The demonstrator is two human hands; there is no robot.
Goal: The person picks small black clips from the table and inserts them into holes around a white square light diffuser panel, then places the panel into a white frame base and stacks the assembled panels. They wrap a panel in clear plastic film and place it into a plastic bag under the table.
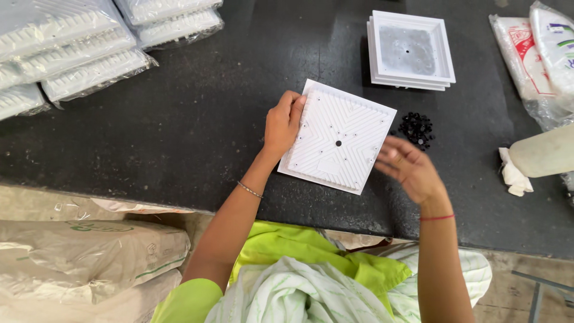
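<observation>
a: left hand (282, 124)?
b: fingers clamped on left edge of the white ribbed square panel (338, 136), which lay flat mid table (179, 137).
a: right hand (408, 168)?
b: hovered just right of panel, blurred, fingers apart, holding nothing i cd see. pile of small black bits (417, 128) near it, stack of white trays (409, 51) behind.
</observation>
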